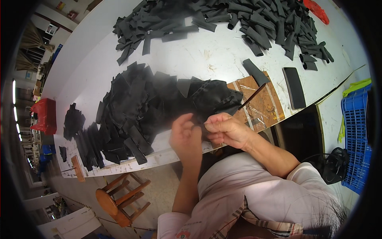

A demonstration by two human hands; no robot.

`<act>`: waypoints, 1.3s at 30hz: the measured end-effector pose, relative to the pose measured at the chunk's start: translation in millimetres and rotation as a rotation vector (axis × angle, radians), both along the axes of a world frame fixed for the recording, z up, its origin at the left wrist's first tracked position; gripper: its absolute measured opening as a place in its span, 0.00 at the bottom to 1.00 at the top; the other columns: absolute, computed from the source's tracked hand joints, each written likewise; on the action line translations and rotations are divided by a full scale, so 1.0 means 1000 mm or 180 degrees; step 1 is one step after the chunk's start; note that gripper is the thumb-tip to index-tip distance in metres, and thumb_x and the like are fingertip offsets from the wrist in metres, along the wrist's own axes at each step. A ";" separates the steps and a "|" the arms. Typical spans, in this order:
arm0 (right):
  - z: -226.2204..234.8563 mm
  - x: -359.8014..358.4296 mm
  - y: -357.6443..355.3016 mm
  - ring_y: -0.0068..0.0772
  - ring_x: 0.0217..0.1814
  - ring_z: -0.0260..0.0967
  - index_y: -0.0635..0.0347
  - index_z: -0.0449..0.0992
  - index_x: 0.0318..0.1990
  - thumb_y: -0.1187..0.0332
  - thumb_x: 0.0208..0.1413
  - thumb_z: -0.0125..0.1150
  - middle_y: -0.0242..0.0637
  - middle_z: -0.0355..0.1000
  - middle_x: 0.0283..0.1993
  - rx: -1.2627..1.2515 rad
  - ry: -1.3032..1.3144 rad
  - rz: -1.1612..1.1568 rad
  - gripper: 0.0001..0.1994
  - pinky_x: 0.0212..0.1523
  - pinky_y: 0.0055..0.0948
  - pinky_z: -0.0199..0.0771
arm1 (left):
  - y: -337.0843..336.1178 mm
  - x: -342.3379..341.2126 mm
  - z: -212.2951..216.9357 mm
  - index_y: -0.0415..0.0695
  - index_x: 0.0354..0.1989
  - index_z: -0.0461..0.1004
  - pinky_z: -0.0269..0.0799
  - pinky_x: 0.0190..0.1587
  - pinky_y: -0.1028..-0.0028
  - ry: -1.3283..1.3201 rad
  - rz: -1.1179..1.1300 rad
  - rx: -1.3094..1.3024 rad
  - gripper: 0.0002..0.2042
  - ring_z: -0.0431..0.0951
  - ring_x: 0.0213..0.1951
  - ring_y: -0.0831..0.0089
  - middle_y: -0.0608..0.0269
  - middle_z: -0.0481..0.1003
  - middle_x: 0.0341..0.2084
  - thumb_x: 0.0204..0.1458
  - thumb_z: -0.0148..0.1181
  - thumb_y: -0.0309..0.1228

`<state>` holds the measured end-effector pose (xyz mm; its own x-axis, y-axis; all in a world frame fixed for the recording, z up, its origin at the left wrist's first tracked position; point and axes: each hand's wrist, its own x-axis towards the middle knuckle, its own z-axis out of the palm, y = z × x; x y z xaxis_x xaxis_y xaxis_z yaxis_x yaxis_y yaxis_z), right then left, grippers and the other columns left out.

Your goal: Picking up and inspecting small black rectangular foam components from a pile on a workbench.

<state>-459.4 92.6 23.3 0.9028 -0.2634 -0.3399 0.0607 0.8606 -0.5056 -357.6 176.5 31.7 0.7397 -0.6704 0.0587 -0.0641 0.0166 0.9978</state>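
Note:
My left hand (185, 137), slightly blurred, is raised at the table's near edge with its fingers curled. Close on its right, my right hand (227, 129) is closed, thumb pressed against the fingers. Something dark shows between the hands, but it blends into the black fabric behind, so what they hold cannot be made out. Just beyond them spreads a heap of flat black fabric pieces (135, 99). To the right of the heap, a brown board (258, 105) carries strips of clear tape. A thin dark blade-like strip (253, 96) stands up from it, near a rolled black piece (255, 71).
Many dark tube-shaped pieces (258, 24) lie piled along the far side. A phone (293, 87) rests right of the board. Beyond the table's right edge stands a blue crate (357, 137). A red bag (44, 115) and a wooden stool (115, 201) are on the left.

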 end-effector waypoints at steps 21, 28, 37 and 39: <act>0.048 -0.050 -0.010 0.19 0.26 0.58 0.64 0.64 0.26 0.72 0.53 0.48 0.37 0.63 0.33 -0.4023 0.0064 -0.1369 0.07 0.28 0.16 0.62 | -0.006 -0.041 0.037 0.36 0.36 0.70 0.66 0.25 0.83 -0.1026 -0.0751 -0.0092 0.10 0.70 0.25 0.78 0.60 0.70 0.30 0.45 0.49 0.16; 0.076 -0.067 -0.020 0.38 0.25 0.60 0.65 0.64 0.26 0.74 0.48 0.51 0.40 0.62 0.24 -0.4504 0.0964 -0.1534 0.05 0.26 0.30 0.61 | -0.026 -0.046 0.059 0.33 0.35 0.62 0.57 0.14 0.88 0.1237 -0.1446 -0.0692 0.06 0.67 0.18 0.85 0.51 0.70 0.31 0.49 0.49 0.21; 0.128 -0.071 -0.063 0.11 0.21 0.52 0.59 0.64 0.24 0.66 0.53 0.49 0.23 0.58 0.20 -0.2868 0.0195 -0.0659 0.09 0.20 0.13 0.52 | -0.070 -0.034 0.099 0.36 0.55 0.49 0.53 0.07 0.87 0.5149 -0.3038 -0.1842 0.21 0.60 0.08 0.83 0.44 0.65 0.36 0.53 0.40 0.28; 0.091 -0.067 -0.080 0.10 0.19 0.51 0.58 0.64 0.24 0.65 0.54 0.48 0.23 0.57 0.19 -0.2485 0.0501 -0.0327 0.10 0.19 0.11 0.51 | -0.078 -0.025 0.071 0.32 0.53 0.53 0.49 0.06 0.87 0.5660 -0.2396 -0.1536 0.19 0.56 0.06 0.87 0.52 0.70 0.26 0.52 0.37 0.25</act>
